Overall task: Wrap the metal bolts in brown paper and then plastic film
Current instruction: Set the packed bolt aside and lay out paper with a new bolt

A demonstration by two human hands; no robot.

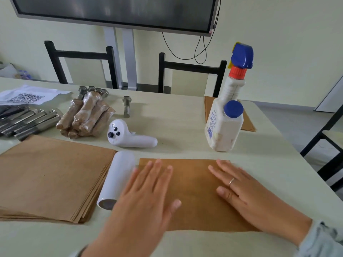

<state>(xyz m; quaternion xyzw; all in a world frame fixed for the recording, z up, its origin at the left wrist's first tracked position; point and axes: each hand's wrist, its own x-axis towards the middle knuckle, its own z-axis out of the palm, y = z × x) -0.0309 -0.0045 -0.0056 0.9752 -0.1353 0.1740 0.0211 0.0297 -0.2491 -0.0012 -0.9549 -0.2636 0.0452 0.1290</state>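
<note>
1. Two flat hands press one brown paper sheet (pixel 193 191): the left hand (pixel 144 197) lies with fingers straight near the sheet's left edge, the right hand (pixel 246 193) with fingers spread on its right half; neither grasps anything.
2. A white roll (pixel 116 179) lies just left of the sheet, touching a stack of brown paper (pixel 52 175) beyond it.
3. One bare bolt (pixel 127 106) lies alone farther back; wrapped bolts (pixel 85 115) are heaped left of it, and more bare bolts (pixel 27 120) lie at the far left.
4. A white controller (pixel 128 136) and a spray bottle (pixel 227 115) stand behind the sheet, with bare surface (pixel 185 121) between them.
5. The surface's right edge runs near the right hand.
</note>
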